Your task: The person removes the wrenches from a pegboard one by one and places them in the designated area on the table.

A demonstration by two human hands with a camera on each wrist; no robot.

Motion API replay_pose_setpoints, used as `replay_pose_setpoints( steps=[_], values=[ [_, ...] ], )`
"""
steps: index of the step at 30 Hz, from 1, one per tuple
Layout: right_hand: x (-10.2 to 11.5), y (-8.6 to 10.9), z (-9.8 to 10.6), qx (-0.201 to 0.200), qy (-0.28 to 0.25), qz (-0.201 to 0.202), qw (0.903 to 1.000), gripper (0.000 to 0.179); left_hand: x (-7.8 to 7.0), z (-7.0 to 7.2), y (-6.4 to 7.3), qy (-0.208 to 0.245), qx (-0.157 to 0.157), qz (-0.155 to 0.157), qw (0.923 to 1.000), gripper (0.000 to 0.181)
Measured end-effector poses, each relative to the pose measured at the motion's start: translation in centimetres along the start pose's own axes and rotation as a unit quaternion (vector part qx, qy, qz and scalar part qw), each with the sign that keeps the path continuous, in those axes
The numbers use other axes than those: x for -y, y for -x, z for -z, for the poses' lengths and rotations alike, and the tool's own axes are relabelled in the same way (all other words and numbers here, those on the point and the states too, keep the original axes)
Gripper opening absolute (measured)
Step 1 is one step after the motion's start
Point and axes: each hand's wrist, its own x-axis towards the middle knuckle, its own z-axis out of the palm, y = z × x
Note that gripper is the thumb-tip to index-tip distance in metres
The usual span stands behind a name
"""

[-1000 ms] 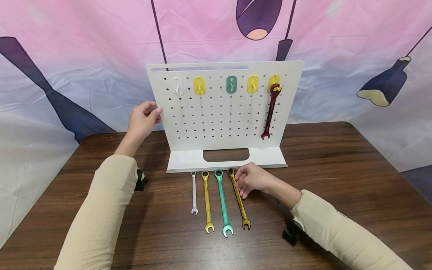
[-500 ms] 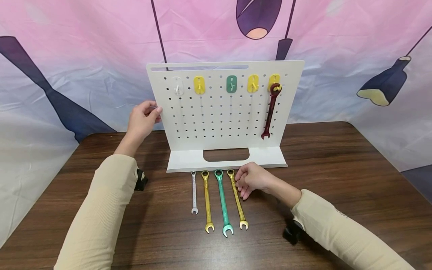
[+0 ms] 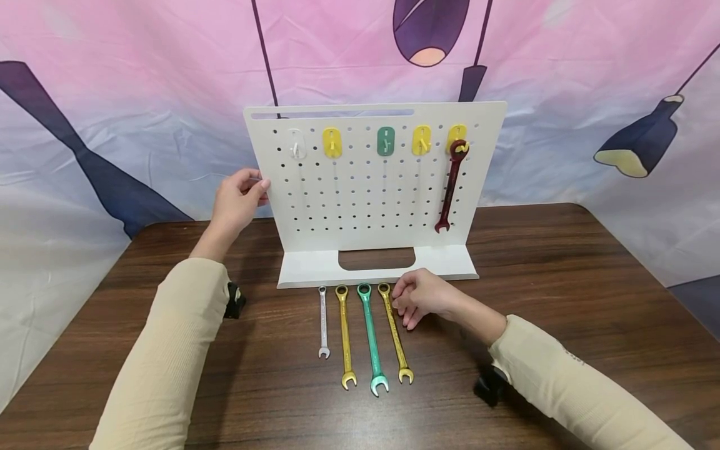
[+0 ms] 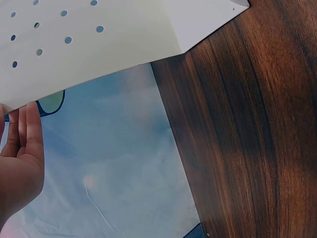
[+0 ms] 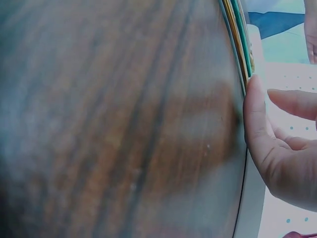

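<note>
My left hand [image 3: 239, 200] grips the left edge of a white pegboard [image 3: 349, 181], thumb on the front and fingers behind; the left wrist view shows the fingers at the edge. On the table, in front of the board's base, lie a small silver wrench [image 3: 323, 322], a gold wrench [image 3: 345, 337], a green wrench [image 3: 371, 340] and a second gold wrench [image 3: 396, 337], side by side. Right beside that last wrench's ring end is my right hand [image 3: 424, 297], its fingers loosely bent. In the right wrist view, thumb and finger stand apart with nothing between them.
A dark red wrench [image 3: 449, 194] hangs from the rightmost yellow hook [image 3: 457, 131]. White [image 3: 295, 142], yellow [image 3: 332, 142], green [image 3: 385, 141] and another yellow hook [image 3: 421, 140] line the board bare. A patterned cloth [image 3: 169, 125] hangs behind the brown table [image 3: 197, 375].
The rightmost gold wrench has swung its open end slightly left and looks brighter. My right hand stays beside it, almost still. The left hand and the board have not moved.
</note>
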Motion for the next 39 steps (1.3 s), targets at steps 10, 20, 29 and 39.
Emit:
replay_pose_setpoints(
  steps=[10,20,29,39],
  values=[
    [0.3,0.1,0.3,0.006,0.012,0.004,0.9999,0.016,0.1,-0.1,-0.1,0.002,0.003,-0.002,1.0000,0.031],
    [0.5,0.2,1.3,-0.003,0.027,0.024,0.9993,0.016,0.1,0.0,0.0,0.002,0.002,-0.002,1.0000,0.032],
    [0.7,0.3,2.4,-0.004,0.037,0.040,0.9985,0.016,0.1,0.0,-0.1,0.003,0.003,-0.005,1.0000,0.031],
    [1.5,0.6,3.5,-0.021,0.070,0.047,0.9962,0.016,0.2,0.1,0.0,0.018,-0.004,-0.013,0.9997,0.030]
  ],
)
